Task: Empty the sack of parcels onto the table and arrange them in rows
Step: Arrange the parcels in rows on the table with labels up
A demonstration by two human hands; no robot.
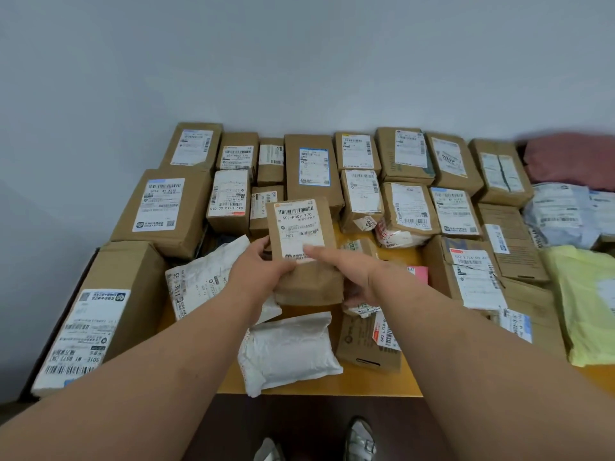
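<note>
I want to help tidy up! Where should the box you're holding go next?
Probably set the brown cardboard box, held by the left hand and the right hand, down on the bare yellow table just ahead, in the gap in the second row of boxes.

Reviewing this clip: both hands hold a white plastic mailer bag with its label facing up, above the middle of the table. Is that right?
Not quite. The head view shows the left hand and right hand holding a brown cardboard box, not a white mailer bag. Its label does face up, above the middle of the table. A white mailer lies nearer the front edge, untouched.
</note>
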